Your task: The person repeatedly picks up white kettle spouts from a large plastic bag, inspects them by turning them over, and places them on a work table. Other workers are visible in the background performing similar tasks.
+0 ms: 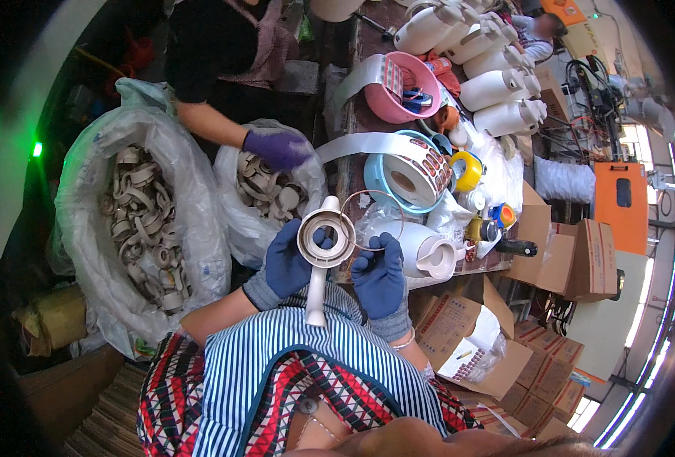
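My left hand (284,266), in a blue work glove, grips a beige plastic jug collar (317,282) with a round opening, a short spout on top and a long handle pointing down toward my apron. My right hand (381,280), gloved alike, pinches a thin wire-like ring (403,219) between thumb and fingers. The ring's left side overlaps the collar's opening in this view; whether they touch, I cannot tell. Just beyond my right hand a white jug (429,257) is at the table edge, its round mouth facing right.
At left stand a large clear plastic bag (208,282) and a smaller bag (235,221), both full of beige parts. A co-worker's purple-gloved hand (276,148) is over the smaller one. The table holds a blue basin (375,179) with a label roll, a pink basin (389,114) and several white jugs (490,90).
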A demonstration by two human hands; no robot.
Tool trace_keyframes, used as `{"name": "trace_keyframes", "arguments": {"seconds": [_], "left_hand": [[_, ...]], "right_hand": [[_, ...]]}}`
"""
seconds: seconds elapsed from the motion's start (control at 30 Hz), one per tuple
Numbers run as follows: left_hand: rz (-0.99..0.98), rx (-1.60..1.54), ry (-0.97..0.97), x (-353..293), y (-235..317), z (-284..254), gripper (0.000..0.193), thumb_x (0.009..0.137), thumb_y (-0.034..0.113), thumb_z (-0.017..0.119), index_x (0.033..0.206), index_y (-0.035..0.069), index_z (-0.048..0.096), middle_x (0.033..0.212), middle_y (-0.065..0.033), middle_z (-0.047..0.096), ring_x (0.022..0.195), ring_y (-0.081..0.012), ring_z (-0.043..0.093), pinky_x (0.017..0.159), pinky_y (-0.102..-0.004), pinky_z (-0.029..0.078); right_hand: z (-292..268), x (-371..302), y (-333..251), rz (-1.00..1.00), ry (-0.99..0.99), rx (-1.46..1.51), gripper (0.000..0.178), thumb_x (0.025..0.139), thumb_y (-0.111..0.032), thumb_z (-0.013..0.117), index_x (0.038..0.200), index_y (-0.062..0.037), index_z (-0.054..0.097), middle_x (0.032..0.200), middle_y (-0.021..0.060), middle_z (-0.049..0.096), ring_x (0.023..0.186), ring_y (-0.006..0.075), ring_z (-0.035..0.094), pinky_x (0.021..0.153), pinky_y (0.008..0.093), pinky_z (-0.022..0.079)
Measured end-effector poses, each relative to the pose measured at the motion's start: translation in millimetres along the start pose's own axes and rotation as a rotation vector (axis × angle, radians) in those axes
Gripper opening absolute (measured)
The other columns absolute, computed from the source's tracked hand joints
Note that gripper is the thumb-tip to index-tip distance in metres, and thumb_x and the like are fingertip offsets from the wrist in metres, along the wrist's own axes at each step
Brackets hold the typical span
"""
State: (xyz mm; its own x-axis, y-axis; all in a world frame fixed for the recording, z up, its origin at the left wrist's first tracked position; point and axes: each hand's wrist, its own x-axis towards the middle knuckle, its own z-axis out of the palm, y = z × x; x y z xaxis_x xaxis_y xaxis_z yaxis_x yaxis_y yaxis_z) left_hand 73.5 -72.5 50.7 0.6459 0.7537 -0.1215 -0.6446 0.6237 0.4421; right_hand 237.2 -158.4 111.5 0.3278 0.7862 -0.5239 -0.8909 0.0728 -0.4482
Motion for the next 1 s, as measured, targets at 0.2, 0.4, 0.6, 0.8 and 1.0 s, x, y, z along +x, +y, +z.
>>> {"name": "trace_keyframes", "arguments": {"seconds": [0.2,0.4,0.6,0.8,1.0], "left_hand": [[0.027,-0.024,-0.023,-3,-2,0,0.041,0.103,0.03,0.046,0.133,0.003,0.052,0.132,-0.0132,0.059,0.123,-0.025,0.056,0.109,-0.0429,0.042],[0.046,0.198,0.019,-7,-3,-1,0.039,0.102,0.027,0.048,0.133,0.004,0.052,0.132,-0.0113,0.059,0.122,-0.0222,0.056,0.109,-0.0407,0.042],[-0.177,0.08,0.09,-3,2,-6,0.042,0.104,0.03,0.042,0.135,0.003,0.049,0.134,-0.0118,0.057,0.121,-0.0226,0.057,0.109,-0.0409,0.042],[-0.219,-0.381,0.058,-3,-11,-17,0.059,0.099,0.05,0.048,0.14,0.008,0.046,0.136,-0.0101,0.056,0.125,-0.0212,0.054,0.109,-0.0402,0.043],[-0.197,-0.294,0.004,-7,-1,-7,0.067,0.095,0.051,0.056,0.145,0.01,0.04,0.142,-0.0091,0.051,0.129,-0.0206,0.05,0.111,-0.0403,0.04]], "right_hand": [[11,-12,-1,-0.4,0.005,-0.681,0.021,0.096,-0.024,0.064,0.106,-0.0048,0.063,0.097,0.0072,0.062,0.088,0.015,0.058,0.077,0.0263,0.048],[43,-32,-19,-1.382,-0.615,-2.193,0.037,0.074,-0.019,0.068,0.111,-0.0122,0.068,0.106,0.0015,0.06,0.087,0.0185,0.058,0.075,0.0323,0.046],[45,-37,-22,-1.581,-0.887,-2.311,0.035,0.079,-0.022,0.061,0.111,-0.0085,0.067,0.109,0.0072,0.059,0.091,0.0179,0.056,0.073,0.0339,0.047],[36,-22,-6,-1.341,-0.969,-2.475,0.036,0.078,-0.023,0.061,0.111,-0.0079,0.066,0.106,0.005,0.059,0.09,0.0185,0.058,0.07,0.036,0.046],[42,-18,0,-1.233,-1.033,-2.442,0.037,0.077,-0.023,0.06,0.111,-0.01,0.064,0.107,0.0045,0.055,0.088,0.0203,0.053,0.074,0.0395,0.045]]}}
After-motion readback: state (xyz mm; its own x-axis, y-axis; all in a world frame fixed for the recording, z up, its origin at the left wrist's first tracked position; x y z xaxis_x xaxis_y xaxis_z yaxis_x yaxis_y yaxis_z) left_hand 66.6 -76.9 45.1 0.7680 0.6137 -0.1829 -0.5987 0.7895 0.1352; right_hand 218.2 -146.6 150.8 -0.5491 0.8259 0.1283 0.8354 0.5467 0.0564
